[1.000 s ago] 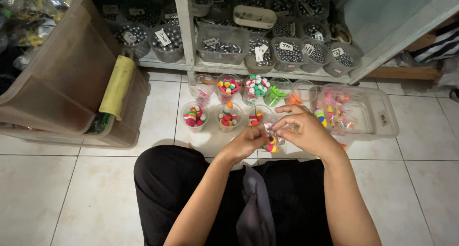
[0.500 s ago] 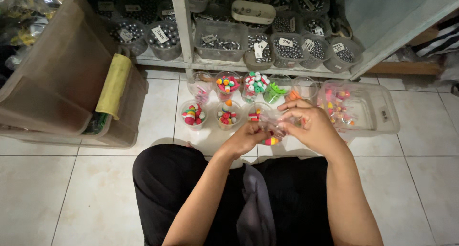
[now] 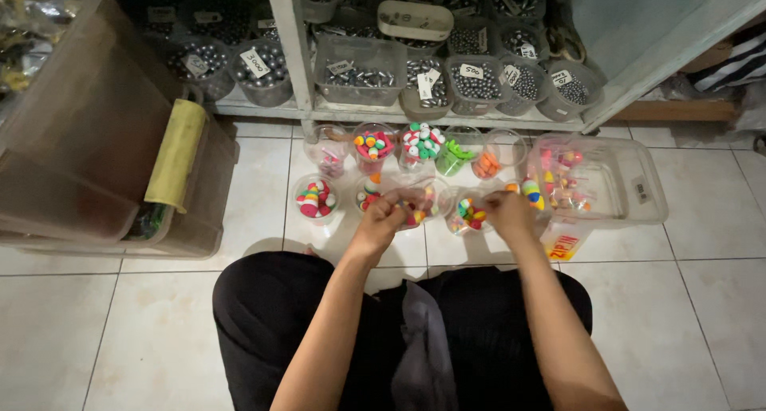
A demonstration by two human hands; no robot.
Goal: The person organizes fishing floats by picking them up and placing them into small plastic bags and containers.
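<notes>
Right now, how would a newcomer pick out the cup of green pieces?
Start at the white shelf post, then drop to the clear plastic cups on the white tiled floor. In the back row, the clear cup of green pieces is the only single-coloured green one; its neighbours hold mixed or orange pieces.

Along the back, a white shelf (image 3: 447, 117) loaded with clear tubs of grey metal balls (image 3: 475, 82), paper tags stuck in. At left, stacked translucent bins (image 3: 88, 148) with a yellow roll (image 3: 175, 156) wedged between. At right, a clear lidded box (image 3: 630, 189) on the tiled floor (image 3: 702, 315).
</notes>
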